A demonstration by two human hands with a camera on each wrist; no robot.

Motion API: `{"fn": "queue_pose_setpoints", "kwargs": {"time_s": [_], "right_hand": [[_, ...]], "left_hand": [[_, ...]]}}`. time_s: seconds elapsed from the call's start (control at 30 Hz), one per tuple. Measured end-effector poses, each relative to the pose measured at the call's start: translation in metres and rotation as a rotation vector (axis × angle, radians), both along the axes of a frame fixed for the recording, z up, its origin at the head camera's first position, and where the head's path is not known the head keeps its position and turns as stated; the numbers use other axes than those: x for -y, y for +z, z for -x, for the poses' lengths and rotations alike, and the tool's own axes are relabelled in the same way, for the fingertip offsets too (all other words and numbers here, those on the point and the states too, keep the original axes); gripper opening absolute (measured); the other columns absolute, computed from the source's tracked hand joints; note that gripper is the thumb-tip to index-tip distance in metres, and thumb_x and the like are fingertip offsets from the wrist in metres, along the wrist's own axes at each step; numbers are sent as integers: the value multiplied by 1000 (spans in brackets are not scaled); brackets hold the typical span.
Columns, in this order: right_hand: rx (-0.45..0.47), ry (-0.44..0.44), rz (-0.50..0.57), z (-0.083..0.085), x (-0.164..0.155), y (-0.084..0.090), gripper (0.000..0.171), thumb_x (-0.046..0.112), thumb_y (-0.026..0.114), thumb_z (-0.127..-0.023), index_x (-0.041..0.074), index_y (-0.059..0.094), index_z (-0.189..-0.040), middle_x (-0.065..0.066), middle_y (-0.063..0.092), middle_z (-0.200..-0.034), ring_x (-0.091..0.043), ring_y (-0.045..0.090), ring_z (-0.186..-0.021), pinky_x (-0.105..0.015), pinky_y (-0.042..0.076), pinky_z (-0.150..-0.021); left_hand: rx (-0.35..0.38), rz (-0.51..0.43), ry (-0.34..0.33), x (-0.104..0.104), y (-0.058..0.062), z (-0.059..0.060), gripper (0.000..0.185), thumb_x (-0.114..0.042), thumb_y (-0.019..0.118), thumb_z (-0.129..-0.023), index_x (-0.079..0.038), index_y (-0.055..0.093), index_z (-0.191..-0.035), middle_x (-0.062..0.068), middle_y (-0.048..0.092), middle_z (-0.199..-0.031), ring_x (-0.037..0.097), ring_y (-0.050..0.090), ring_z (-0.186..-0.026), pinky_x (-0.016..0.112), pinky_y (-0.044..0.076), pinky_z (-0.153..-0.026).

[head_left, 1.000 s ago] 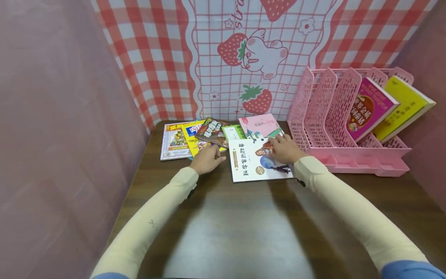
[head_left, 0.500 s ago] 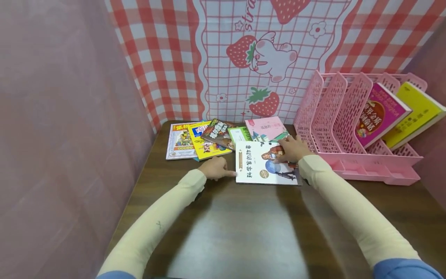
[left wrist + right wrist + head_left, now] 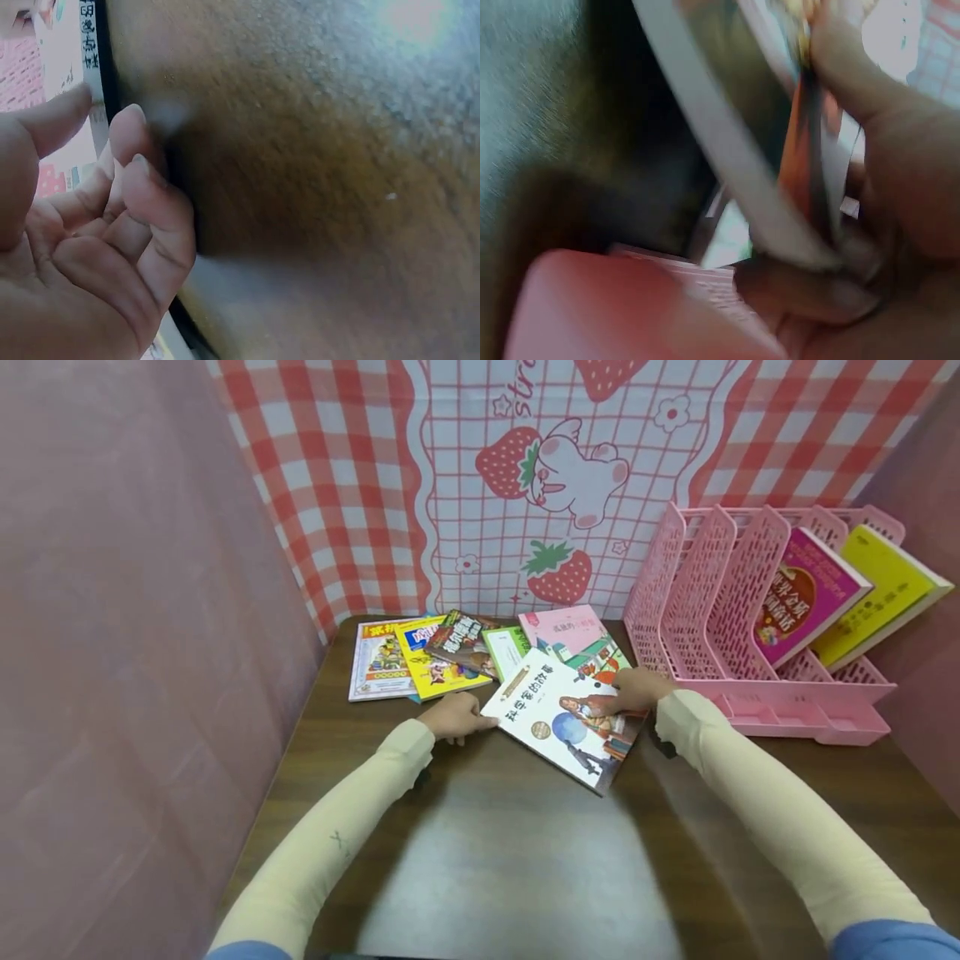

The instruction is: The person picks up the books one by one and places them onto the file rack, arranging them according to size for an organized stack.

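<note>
A white picture book (image 3: 534, 714) with black lettering and a drawn figure with a blue globe lies slanted, its near corner pointing toward me. My right hand (image 3: 637, 690) grips its right edge, thumb across the cover and fingers under it. In the right wrist view those fingers curl around the book's blurred pages (image 3: 720, 142). At the left corner my left hand (image 3: 456, 717) pinches the book, its thumb (image 3: 64, 118) on the cover and its other fingers curled by the edge. A pink-covered book (image 3: 558, 625) and a green-and-white book (image 3: 506, 652) are partly hidden behind it.
At the right stands a pink file rack (image 3: 727, 602), holding a magenta book (image 3: 806, 597) and a yellow-green book (image 3: 877, 597). Farther left lie a brown-covered book (image 3: 461, 642), a yellow book (image 3: 435, 668) and a white-bordered book (image 3: 378, 660) on the wooden table (image 3: 517, 860).
The white book has turned clockwise from nearly square to slanted, its right end swinging toward me. My left hand has come from beside the other books to its left corner.
</note>
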State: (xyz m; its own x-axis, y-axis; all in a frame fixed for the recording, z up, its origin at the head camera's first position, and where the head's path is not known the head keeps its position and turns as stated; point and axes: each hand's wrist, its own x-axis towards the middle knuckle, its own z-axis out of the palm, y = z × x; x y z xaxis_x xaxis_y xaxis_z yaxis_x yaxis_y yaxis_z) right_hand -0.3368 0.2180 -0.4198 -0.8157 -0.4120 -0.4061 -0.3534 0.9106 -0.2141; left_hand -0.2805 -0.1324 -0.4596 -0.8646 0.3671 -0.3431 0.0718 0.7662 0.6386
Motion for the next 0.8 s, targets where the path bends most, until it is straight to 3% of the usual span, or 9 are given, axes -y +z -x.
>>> {"fn": "queue_pose_setpoints", "kwargs": {"time_s": [0.07, 0.17, 0.23, 0.3, 0.43, 0.5, 0.67, 0.77, 0.8], "right_hand": [[118, 10, 93, -4, -5, -2, 58, 52, 72, -94, -5, 64, -98, -3, 55, -79, -16, 45, -68, -32, 41, -65], [310, 0, 229, -12, -9, -6, 53, 48, 66, -99, -3, 58, -86, 0, 46, -72, -12, 37, -61, -27, 35, -60], [400, -45, 346, -18, -10, -7, 47, 47, 63, -101, 4, 60, -83, 3, 50, -70, -10, 38, -59, -26, 36, -58], [437, -89, 470, -22, -10, -9, 48, 46, 61, -103, 9, 55, -73, 4, 47, -63, -8, 35, -55, -25, 35, -54], [358, -157, 714, -29, -10, -7, 40, 43, 58, -105, 9, 66, -87, -1, 67, -76, -10, 55, -65, -28, 49, -64], [295, -187, 799, -31, -7, -7, 41, 42, 57, -106, 6, 65, -89, -4, 68, -82, -12, 57, -71, -28, 50, -68], [172, -322, 937, -34, 7, -8, 46, 49, 61, -102, 4, 68, -94, -2, 70, -92, -12, 58, -84, -26, 47, -75], [221, -384, 996, -33, 12, -7, 43, 49, 63, -101, 7, 69, -107, -1, 73, -106, -13, 64, -100, -28, 51, -89], [252, -381, 1001, -33, 11, -7, 40, 46, 64, -102, 7, 70, -104, 0, 73, -99, -11, 65, -91, -26, 52, -81]], "left_hand": [[26, -77, 51, 2, 1, -2, 46, -44, 63, -103, -2, 68, -84, 10, 67, -69, 16, 58, -50, 30, 49, -48], [85, -207, 147, 4, 1, -4, 46, -39, 62, -104, 2, 73, -87, 11, 68, -74, 15, 58, -50, 29, 48, -47], [120, -278, 218, 6, 1, -4, 45, -37, 62, -104, 3, 74, -89, 11, 69, -76, 14, 57, -50, 27, 47, -47], [144, -346, 291, 5, 0, -3, 43, -36, 63, -104, 4, 74, -92, 10, 70, -77, 12, 56, -50, 25, 45, -46], [173, -492, 372, -1, -3, -9, 42, -38, 64, -103, 2, 76, -99, 11, 72, -82, 11, 54, -50, 25, 44, -47], [198, -554, 321, -7, -7, -12, 41, -41, 66, -101, -2, 77, -102, 12, 73, -85, 11, 54, -51, 25, 42, -48], [265, -663, 71, -23, -12, -20, 38, -39, 69, -100, -3, 75, -89, 11, 71, -75, 11, 52, -46, 26, 36, -45], [237, -717, 48, -25, -11, -22, 36, -33, 67, -102, -4, 66, -79, 6, 62, -63, 10, 46, -44, 27, 32, -45], [218, -731, 60, -24, -10, -21, 35, -31, 66, -103, -5, 63, -78, 4, 59, -61, 10, 44, -44, 27, 31, -45]]}}
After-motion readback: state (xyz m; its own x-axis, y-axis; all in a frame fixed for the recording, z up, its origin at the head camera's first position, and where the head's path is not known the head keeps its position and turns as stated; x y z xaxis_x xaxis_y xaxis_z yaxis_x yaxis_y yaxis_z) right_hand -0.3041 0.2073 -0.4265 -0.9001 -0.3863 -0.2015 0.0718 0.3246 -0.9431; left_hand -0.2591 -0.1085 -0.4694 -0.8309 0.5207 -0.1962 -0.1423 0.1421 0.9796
